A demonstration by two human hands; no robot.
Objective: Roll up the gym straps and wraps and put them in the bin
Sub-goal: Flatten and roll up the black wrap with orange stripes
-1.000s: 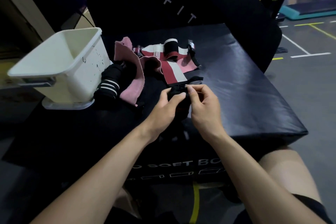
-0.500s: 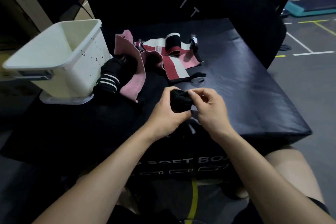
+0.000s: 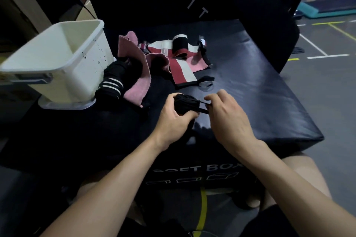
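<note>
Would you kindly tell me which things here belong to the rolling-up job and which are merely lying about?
Job: black roll in left hand, right hand, white bin, pink wrap, red-and-white wrap, striped black wrap.
Lying about: soft box, bin lid.

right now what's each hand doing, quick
Left hand: grips the rolled black wrap.
Right hand: pinches the wrap's loose tail.

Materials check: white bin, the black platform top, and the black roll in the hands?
White bin: looks like rigid moulded plastic, matte, with a rolled rim and dark scuffs on its side. Platform top: probably vinyl or faux leather over padding; it shows a soft sheen and rounded edges. Black roll: seems woven fabric, matte and ribbed, with a thin strap tail stretched to the right hand; exact fibre unclear.
</note>
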